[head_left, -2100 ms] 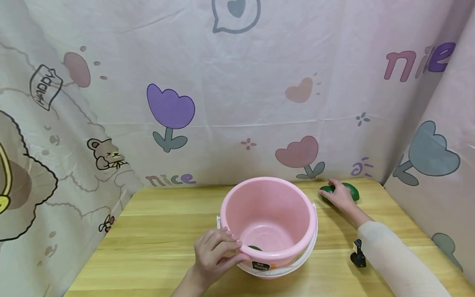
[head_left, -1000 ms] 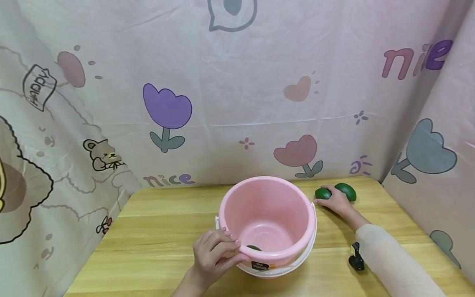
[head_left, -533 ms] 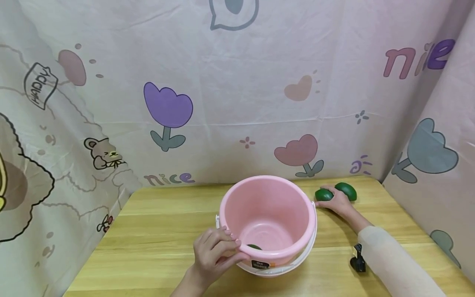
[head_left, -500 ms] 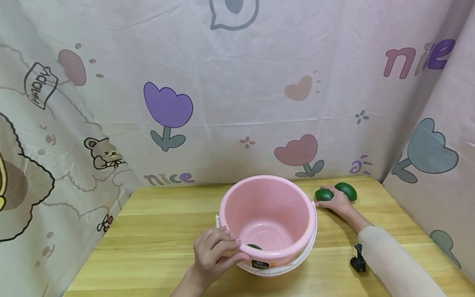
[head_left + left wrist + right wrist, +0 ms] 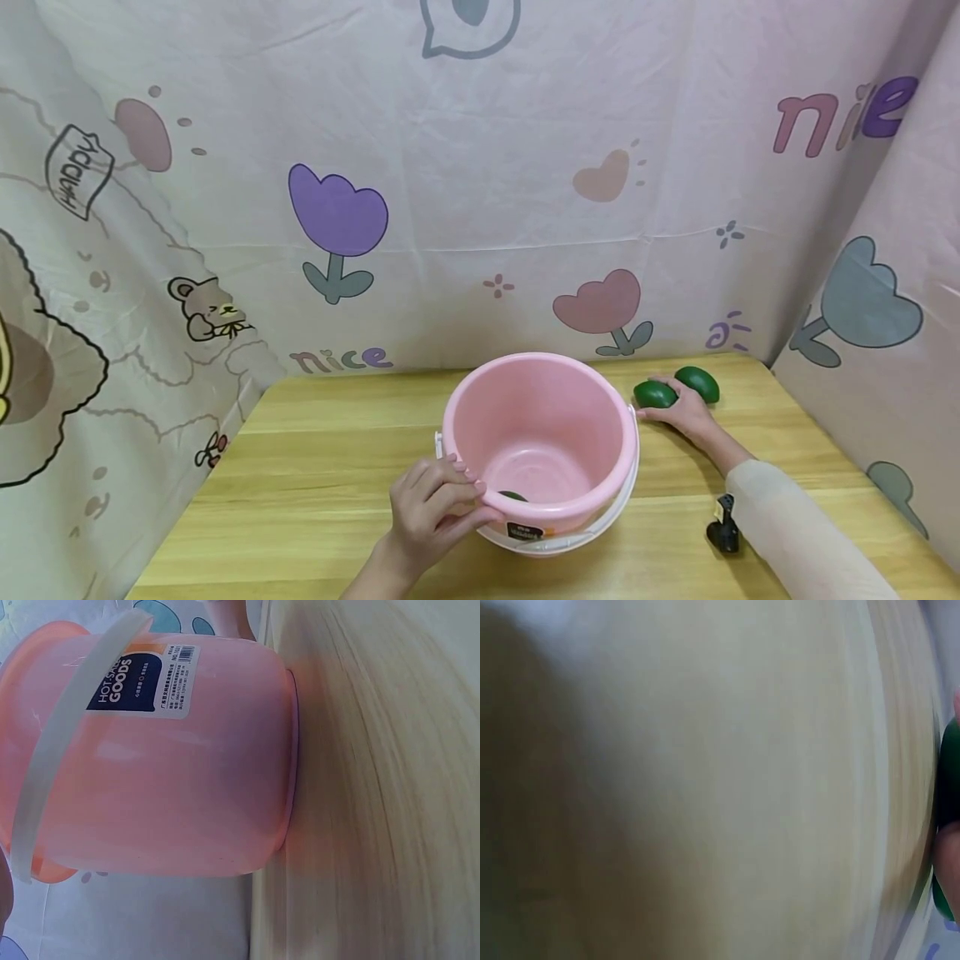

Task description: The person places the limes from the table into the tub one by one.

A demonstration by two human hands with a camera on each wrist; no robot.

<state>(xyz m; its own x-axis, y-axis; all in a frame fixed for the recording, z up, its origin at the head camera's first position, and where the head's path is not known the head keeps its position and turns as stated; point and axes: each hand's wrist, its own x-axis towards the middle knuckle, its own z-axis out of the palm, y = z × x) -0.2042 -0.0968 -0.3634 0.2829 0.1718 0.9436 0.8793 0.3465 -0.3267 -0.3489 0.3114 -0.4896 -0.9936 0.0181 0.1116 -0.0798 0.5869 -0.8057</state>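
My left hand (image 5: pixel 429 508) grips the near left rim of a pink plastic bucket (image 5: pixel 542 392), thumb outside and fingers over the edge. The bucket stands upright on the wooden table (image 5: pixel 330 467), its white handle (image 5: pixel 56 750) hanging down on the near side. Inside it, at the near wall, a sliver of a dark green thing (image 5: pixel 513 496) shows; the rim hides the rest. Right of the bucket, my right hand (image 5: pixel 686 414) holds a smooth, dark green, avocado-like fruit (image 5: pixel 654 395) between thumb and fingers at table level. A second such fruit (image 5: pixel 697 384) lies just behind that hand.
A small black object (image 5: pixel 723 527) stands on the table beside the right sleeve (image 5: pixel 798 525). A printed cloth (image 5: pixel 480 167) hangs behind the table and along both sides. The right wrist view is mostly blurred tabletop.
My right hand has shifted from lying across both green fruits to holding the left one, its thumb now on the near side. The left hand and the bucket keep their places.
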